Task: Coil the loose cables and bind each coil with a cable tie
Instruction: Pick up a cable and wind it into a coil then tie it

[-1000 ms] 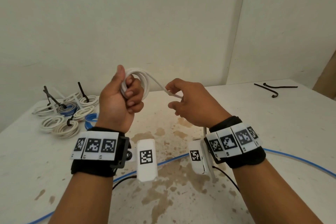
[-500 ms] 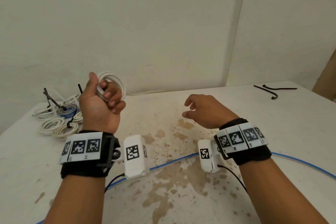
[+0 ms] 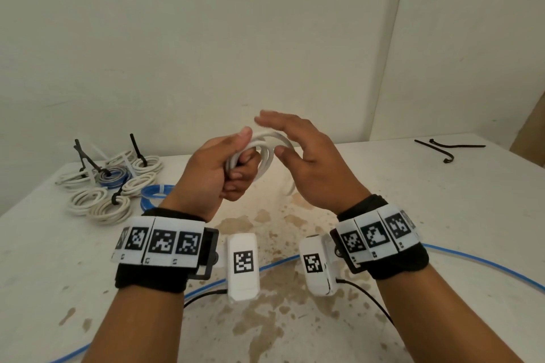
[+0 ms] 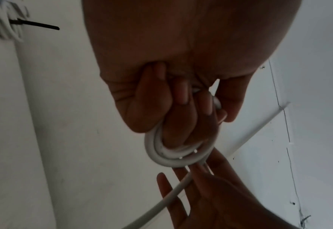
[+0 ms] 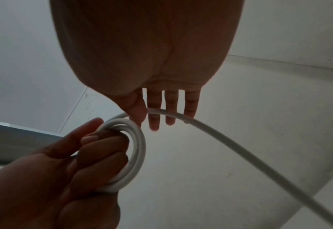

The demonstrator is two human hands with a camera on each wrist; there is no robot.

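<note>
A black wristband (image 3: 153, 272) edged with white tiles of black square-code markers is worn on each bare forearm — a white camera pod (image 3: 243, 265), likewise marked, is mounted at each wrist, trailed by a thin black lead (image 3: 365, 295).

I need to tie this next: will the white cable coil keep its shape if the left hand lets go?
Probably not: the white round cable coil keeps its loops only inside the left hand. Its free tail arcs smoothly rather than dangling, so it looks springy and may unwind.
</note>
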